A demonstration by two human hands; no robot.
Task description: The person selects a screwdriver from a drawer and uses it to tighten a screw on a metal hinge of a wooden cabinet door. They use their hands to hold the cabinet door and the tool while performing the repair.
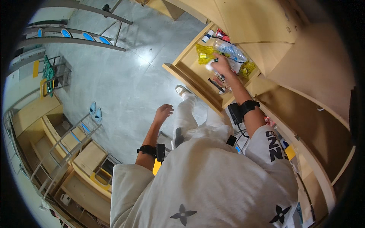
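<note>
My right hand [221, 65] reaches into a pulled-out wooden drawer [178, 78]. Its fingers are closed around a small white item [209, 66] with a dark green part, whose kind I cannot make out. Right beside that hand lies a yellow crinkly packet [204, 54], and behind it a clear plastic bottle [230, 50] rests on its side. Another yellow packet [248, 68] is at the drawer's right side. Small dark and reddish items [218, 84] lie nearer to me. My left hand [164, 113] hangs over the floor with loosely bent, parted fingers, holding nothing.
A wooden cabinet [262, 22] rises beyond the drawer, with open shelving to the right. Metal ladder rungs [87, 37] stand at upper left. On the grey floor [129, 79] are blue slippers [95, 111]. A folding chair [49, 76] and wooden desks [89, 155] line the left.
</note>
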